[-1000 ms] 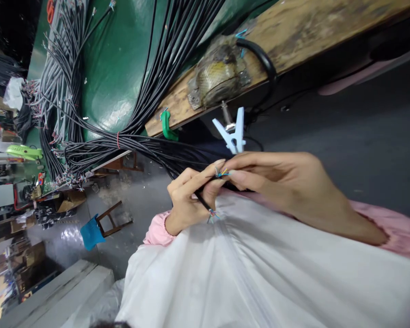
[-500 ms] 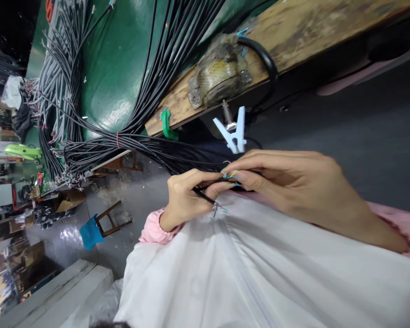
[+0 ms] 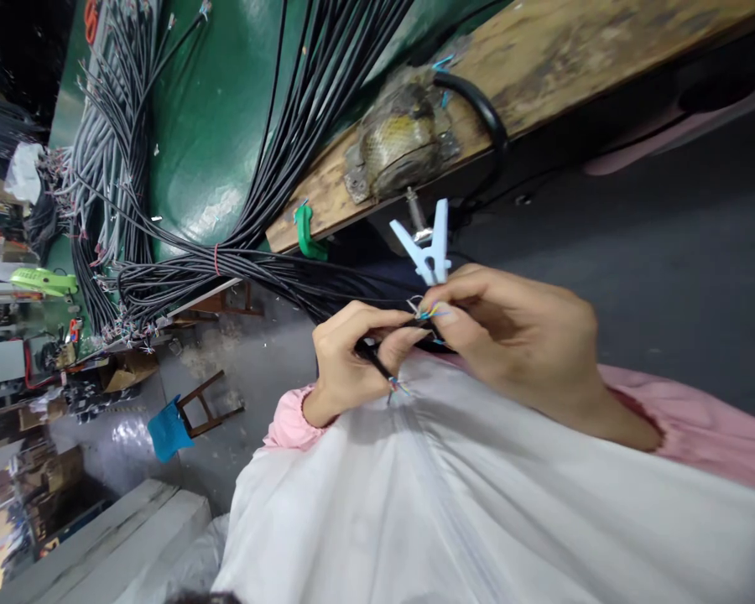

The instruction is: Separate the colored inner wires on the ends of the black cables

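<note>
My left hand [image 3: 358, 356] is closed around a black cable [image 3: 375, 361], whose short end with thin coloured wires [image 3: 398, 387] sticks out below the fingers. Between both hands another end shows, with blue, yellow and pale wires [image 3: 429, 311] fanned out. My right hand [image 3: 516, 335] pinches these coloured wires between thumb and index finger. Just above the right fingertips is a light blue clip [image 3: 429, 247], beside a metal shaft. A bundle of black cables [image 3: 270, 273], tied with a red band, runs from the green table toward my hands.
A wooden board [image 3: 559, 63] carries a taped motor-like device [image 3: 399, 143] and a green clamp [image 3: 307, 232]. Grey and black cables [image 3: 110, 143] lie on the green table [image 3: 195, 126]. A blue stool [image 3: 169, 428] stands on the floor at the left.
My right hand has drawn in and turned more upright, its fingers more curled at the coloured wires. My left hand has shifted slightly, still holding the cable.
</note>
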Demonstrator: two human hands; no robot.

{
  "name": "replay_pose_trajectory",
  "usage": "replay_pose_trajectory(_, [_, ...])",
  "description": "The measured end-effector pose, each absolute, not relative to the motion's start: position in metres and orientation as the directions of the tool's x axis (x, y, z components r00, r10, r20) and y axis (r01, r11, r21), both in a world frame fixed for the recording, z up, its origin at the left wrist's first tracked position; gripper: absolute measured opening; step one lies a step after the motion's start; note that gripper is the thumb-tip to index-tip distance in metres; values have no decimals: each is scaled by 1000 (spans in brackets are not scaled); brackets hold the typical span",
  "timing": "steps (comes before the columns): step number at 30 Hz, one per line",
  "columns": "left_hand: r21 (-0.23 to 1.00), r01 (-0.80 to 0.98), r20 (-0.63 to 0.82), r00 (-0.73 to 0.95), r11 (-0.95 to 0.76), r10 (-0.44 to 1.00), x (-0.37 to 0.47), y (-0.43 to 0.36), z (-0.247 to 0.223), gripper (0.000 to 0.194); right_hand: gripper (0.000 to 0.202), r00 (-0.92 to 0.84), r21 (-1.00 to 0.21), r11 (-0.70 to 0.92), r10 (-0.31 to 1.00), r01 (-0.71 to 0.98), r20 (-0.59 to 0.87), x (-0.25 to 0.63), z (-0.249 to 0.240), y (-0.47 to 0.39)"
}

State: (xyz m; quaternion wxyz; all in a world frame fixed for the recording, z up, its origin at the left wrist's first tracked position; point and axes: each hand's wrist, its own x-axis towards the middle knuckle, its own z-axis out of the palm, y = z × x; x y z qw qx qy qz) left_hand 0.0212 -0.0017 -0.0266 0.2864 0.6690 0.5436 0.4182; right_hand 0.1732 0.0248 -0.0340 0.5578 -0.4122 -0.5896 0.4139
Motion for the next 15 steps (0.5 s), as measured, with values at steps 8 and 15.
replay_pose_trajectory(8, [839, 470, 372, -131, -273, 919, 29, -7, -19, 37, 19, 47, -904, 424, 903, 54, 427, 167, -32, 18])
replay_pose_trajectory(15, [790, 514, 385, 9, -335, 923, 23, -7, -10, 37, 20, 3, -949, 317, 949, -7, 317, 168, -30, 16])
